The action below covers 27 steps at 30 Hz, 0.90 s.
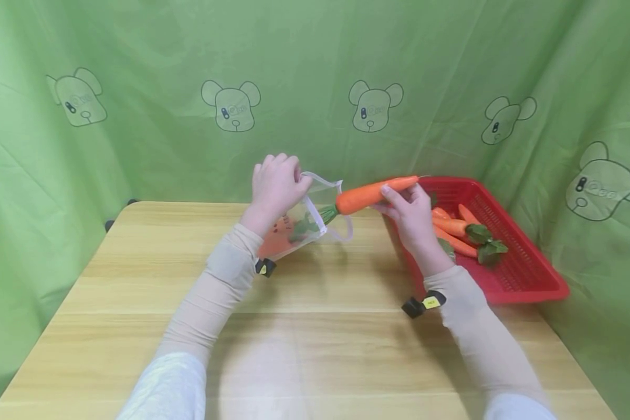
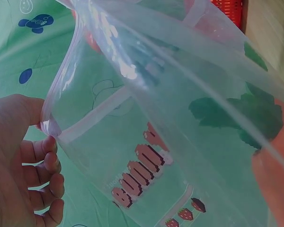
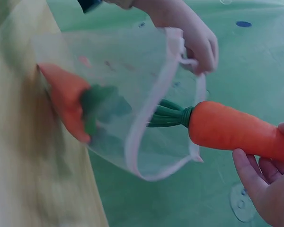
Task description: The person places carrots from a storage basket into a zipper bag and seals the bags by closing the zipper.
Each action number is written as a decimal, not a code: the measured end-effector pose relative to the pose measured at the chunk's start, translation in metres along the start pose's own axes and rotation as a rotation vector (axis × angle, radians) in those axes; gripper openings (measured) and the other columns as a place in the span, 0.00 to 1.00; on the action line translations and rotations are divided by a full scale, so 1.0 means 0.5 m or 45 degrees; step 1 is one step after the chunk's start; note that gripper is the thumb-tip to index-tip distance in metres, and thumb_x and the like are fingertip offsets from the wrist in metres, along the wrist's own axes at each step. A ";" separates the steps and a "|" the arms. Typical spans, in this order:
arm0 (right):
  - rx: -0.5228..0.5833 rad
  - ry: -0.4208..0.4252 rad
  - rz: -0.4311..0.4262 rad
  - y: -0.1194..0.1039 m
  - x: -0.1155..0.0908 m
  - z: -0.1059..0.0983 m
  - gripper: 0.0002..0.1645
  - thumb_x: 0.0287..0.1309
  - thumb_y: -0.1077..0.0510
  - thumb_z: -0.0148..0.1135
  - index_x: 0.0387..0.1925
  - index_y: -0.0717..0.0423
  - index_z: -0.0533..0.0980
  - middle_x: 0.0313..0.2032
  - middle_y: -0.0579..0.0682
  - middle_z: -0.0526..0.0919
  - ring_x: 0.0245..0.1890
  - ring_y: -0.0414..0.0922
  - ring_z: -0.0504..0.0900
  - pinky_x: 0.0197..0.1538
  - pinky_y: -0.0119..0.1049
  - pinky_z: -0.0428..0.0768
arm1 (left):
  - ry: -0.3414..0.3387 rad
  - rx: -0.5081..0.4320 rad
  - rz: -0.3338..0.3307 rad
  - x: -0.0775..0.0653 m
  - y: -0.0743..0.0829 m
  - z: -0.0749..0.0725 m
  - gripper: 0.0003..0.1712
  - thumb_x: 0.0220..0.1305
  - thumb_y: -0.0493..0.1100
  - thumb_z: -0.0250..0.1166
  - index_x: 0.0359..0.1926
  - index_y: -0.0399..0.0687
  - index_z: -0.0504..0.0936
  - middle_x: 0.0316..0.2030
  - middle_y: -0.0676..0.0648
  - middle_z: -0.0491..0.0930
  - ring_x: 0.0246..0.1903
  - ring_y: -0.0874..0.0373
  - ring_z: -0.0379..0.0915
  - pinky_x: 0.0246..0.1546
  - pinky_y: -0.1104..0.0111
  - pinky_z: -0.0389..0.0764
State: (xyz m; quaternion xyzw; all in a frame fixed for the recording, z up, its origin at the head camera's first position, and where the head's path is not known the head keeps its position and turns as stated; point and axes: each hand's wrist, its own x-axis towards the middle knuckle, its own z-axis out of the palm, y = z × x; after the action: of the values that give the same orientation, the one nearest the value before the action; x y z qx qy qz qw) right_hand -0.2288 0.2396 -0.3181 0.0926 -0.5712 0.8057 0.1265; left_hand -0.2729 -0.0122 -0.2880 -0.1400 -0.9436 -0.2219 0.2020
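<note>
My left hand (image 1: pixel 276 185) pinches the white-trimmed rim of a see-through bag (image 2: pixel 99 156) printed with "BUNNY" and strawberries. The bag hangs tilted above the table, its mouth spread toward the right. Inside it lies an orange carrot with green leaves (image 3: pixel 66 99), seen through the clear wall. My right hand (image 1: pixel 412 216) grips another carrot (image 1: pixel 370 197) near its thin end, thumb on one side and fingers on the other. That carrot's green stem end (image 3: pixel 168 115) points left and is inside the bag's mouth, while its orange body is outside.
A red basket (image 1: pixel 535 265) stands on the right of the wooden table (image 1: pixel 294 350), with several carrots (image 1: pixel 454 227) and their green leaves in it. Green curtains (image 1: pixel 304 58) with bear-head drawings hang behind the table and along both sides.
</note>
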 end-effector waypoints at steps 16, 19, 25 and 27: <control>-0.117 -0.179 0.304 0.059 -0.012 0.045 0.08 0.67 0.62 0.54 0.44 0.51 0.67 0.38 0.45 0.81 0.36 0.42 0.86 0.43 0.41 0.85 | -0.008 -0.004 -0.002 -0.001 0.002 0.003 0.12 0.60 0.52 0.58 0.25 0.53 0.70 0.28 0.53 0.72 0.35 0.55 0.64 0.39 0.63 0.66; -0.159 -0.220 0.332 0.063 -0.014 0.053 0.06 0.68 0.61 0.53 0.45 0.52 0.67 0.38 0.45 0.83 0.35 0.42 0.86 0.44 0.40 0.85 | -0.008 -0.005 -0.001 -0.001 0.003 0.001 0.12 0.60 0.52 0.58 0.25 0.53 0.70 0.28 0.53 0.71 0.35 0.55 0.64 0.39 0.63 0.66; -0.239 -0.278 0.333 0.071 -0.012 0.062 0.04 0.69 0.60 0.51 0.42 0.54 0.67 0.33 0.44 0.85 0.34 0.41 0.87 0.43 0.36 0.85 | 0.000 -0.002 0.000 -0.002 0.004 -0.002 0.12 0.60 0.52 0.59 0.26 0.53 0.70 0.28 0.52 0.72 0.35 0.54 0.64 0.39 0.63 0.66; -0.284 -0.298 0.328 0.074 -0.011 0.063 0.04 0.69 0.59 0.51 0.42 0.54 0.66 0.32 0.44 0.85 0.34 0.40 0.86 0.42 0.35 0.85 | 0.006 -0.001 0.004 -0.002 0.004 -0.002 0.12 0.60 0.51 0.59 0.26 0.53 0.70 0.28 0.52 0.72 0.35 0.54 0.64 0.39 0.63 0.66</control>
State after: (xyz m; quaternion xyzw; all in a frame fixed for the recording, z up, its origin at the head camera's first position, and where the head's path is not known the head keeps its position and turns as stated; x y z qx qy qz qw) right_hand -0.2348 0.1978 -0.3427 0.0972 -0.6748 0.7307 -0.0353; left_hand -0.2708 -0.0114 -0.2868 -0.1409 -0.9427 -0.2225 0.2047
